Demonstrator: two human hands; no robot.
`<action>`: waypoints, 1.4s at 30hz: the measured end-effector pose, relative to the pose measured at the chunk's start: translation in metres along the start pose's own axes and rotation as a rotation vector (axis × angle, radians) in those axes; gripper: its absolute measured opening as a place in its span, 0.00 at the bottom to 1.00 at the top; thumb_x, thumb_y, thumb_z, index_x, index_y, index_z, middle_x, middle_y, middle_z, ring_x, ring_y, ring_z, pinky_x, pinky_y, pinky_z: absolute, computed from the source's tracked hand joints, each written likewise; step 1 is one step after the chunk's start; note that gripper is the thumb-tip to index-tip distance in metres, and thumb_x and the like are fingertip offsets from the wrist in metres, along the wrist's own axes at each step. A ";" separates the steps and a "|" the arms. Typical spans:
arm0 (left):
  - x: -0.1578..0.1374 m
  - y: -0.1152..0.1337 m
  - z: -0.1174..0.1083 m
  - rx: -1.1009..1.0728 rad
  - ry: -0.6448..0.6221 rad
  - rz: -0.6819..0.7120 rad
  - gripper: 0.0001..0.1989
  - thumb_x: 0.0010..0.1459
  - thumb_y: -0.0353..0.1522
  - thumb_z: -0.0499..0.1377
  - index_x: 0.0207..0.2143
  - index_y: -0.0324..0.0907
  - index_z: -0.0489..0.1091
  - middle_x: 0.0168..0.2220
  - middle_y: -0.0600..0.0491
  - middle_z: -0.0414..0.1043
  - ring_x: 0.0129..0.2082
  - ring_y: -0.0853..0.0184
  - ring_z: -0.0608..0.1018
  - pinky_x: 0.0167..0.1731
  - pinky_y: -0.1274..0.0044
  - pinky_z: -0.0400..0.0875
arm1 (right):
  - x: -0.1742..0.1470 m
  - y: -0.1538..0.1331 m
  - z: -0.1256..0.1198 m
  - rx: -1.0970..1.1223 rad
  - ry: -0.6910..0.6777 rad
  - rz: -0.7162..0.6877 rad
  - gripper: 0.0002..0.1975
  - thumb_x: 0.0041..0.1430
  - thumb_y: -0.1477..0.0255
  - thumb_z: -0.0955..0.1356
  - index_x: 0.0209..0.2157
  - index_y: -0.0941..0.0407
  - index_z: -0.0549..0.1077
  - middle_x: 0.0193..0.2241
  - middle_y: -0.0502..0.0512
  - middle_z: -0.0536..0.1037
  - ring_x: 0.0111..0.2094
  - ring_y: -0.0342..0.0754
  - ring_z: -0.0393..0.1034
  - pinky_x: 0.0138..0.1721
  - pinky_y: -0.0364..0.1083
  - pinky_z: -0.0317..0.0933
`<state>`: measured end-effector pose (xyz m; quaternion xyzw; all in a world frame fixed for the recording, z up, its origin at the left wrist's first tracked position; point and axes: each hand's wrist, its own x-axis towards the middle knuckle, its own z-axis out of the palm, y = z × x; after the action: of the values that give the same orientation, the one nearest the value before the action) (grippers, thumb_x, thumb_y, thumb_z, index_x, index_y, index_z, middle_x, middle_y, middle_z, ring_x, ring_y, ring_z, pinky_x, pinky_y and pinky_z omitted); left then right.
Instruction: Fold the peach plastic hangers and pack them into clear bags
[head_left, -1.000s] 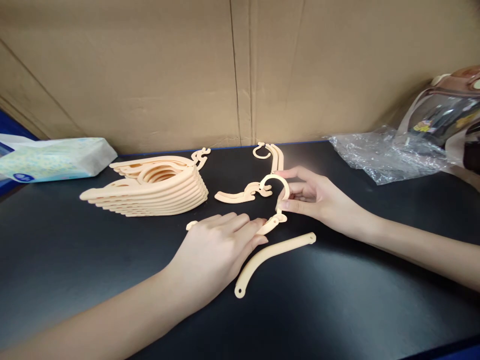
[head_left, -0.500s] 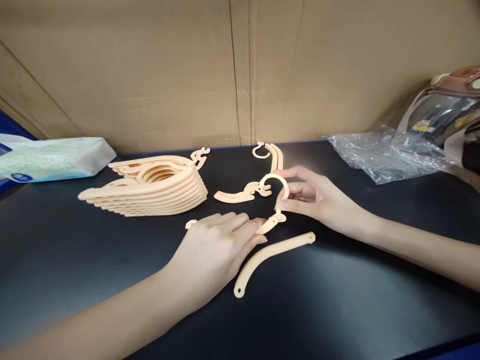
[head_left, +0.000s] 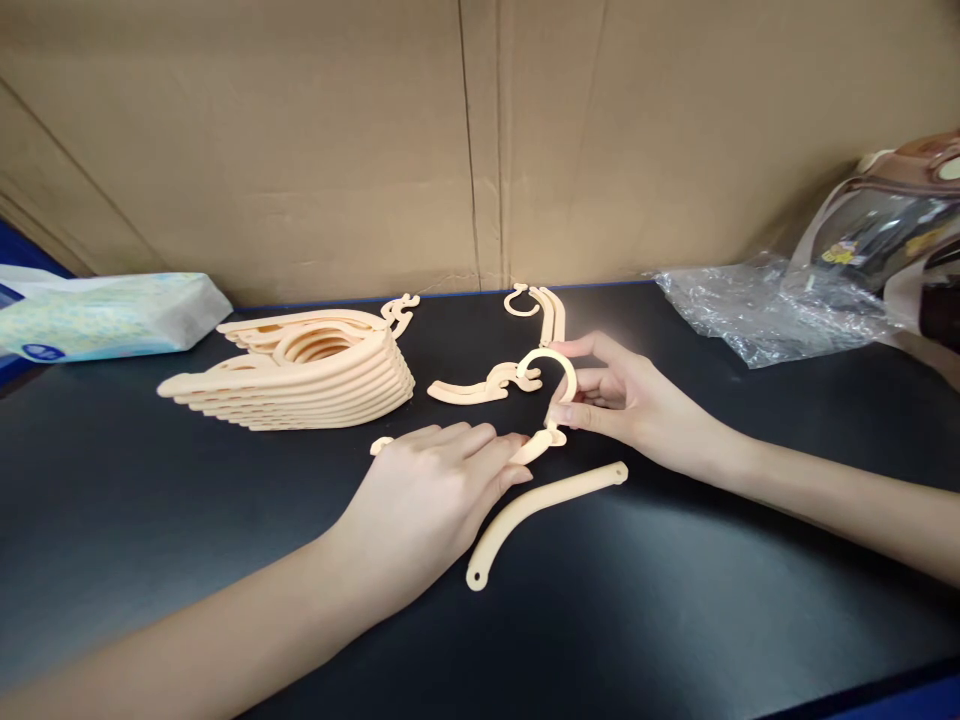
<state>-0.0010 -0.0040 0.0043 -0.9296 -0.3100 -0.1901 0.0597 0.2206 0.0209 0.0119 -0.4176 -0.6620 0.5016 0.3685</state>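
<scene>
My left hand (head_left: pixel 442 490) lies closed over a cream plastic hanger arm (head_left: pixel 531 449), whose far end pokes out beyond the knuckles. Between the thumb and fingers of my right hand (head_left: pixel 611 395) is the lower part of a hanger hook (head_left: pixel 564 362), its curve pointing up. Hook and arm meet at the small joint between my hands; whether they are locked together I cannot tell. A loose curved hanger arm (head_left: pixel 536 500) rests on the table just in front. Behind the hook are several hanger pieces (head_left: pixel 480 388), overlapping.
A stack of cream hangers (head_left: pixel 315 385) stands at left, with small hook pieces (head_left: pixel 401 312) behind it. Another hook (head_left: pixel 519 302) and some arms (head_left: pixel 553 315) lie at the back. A tissue pack (head_left: pixel 120 315) is far left; crumpled clear plastic (head_left: pixel 765 305) and a transparent bottle (head_left: pixel 885 225) are right.
Both hands keep their grip. The hook and the joint at its foot have shifted very slightly; otherwise things look the same.
</scene>
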 end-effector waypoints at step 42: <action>0.006 -0.022 -0.018 -1.416 -0.250 -0.885 0.08 0.62 0.36 0.59 0.38 0.42 0.74 0.38 0.50 0.77 0.31 0.66 0.82 0.30 0.77 0.79 | -0.012 0.004 -0.001 -0.895 -0.071 -0.747 0.10 0.70 0.73 0.59 0.35 0.57 0.68 0.27 0.52 0.73 0.26 0.43 0.63 0.30 0.42 0.58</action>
<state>-0.0154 0.0125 0.0234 -0.5547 -0.4576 -0.2410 -0.6518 0.2266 0.0107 0.0072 -0.2537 -0.9238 0.0226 0.2859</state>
